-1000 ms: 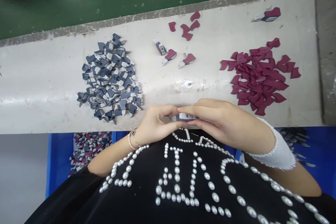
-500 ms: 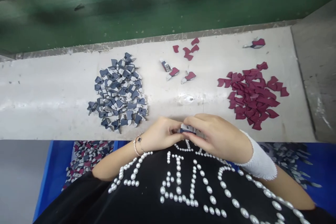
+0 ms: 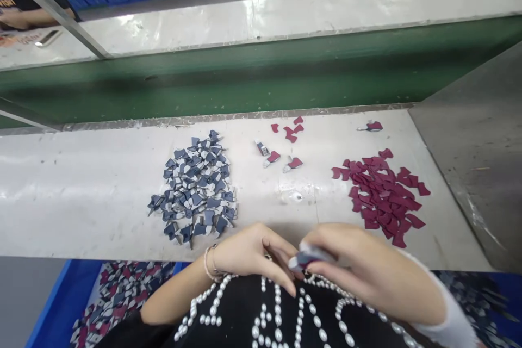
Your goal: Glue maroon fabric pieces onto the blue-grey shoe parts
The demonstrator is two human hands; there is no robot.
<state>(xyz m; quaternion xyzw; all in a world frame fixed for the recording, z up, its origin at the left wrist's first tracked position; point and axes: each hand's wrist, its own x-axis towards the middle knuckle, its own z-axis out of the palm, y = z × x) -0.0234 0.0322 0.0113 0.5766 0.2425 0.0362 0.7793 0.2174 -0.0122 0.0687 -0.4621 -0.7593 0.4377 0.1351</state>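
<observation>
1. Handling well here, I judge, means a light pinch on the piece's sides, leaving its broad faces free so that they can be checked by eye and thumb.
2. The small dark-blue and light-grey moulded piece, plastic by its look (image 3: 300, 261), is at the right fingertips, in front of the black top with white beads (image 3: 240, 304), close to the near edge of the long white worktable (image 3: 101, 190). A drop could miss the surface, so working slightly farther in seems safer.
3. The right hand (image 3: 367, 269) is closed around the piece, thumb on the near side and fingers on the far side; blur hides its exact contact points.
4. The left hand (image 3: 253, 255) is partly open, thumb well apart from the forefinger, with nothing visible in the gap. Its fingertips are just beside the piece; I cannot tell whether they touch.
5. Blur also hides whether the piece has a maroon face, so steadying it before inspection would help.
</observation>
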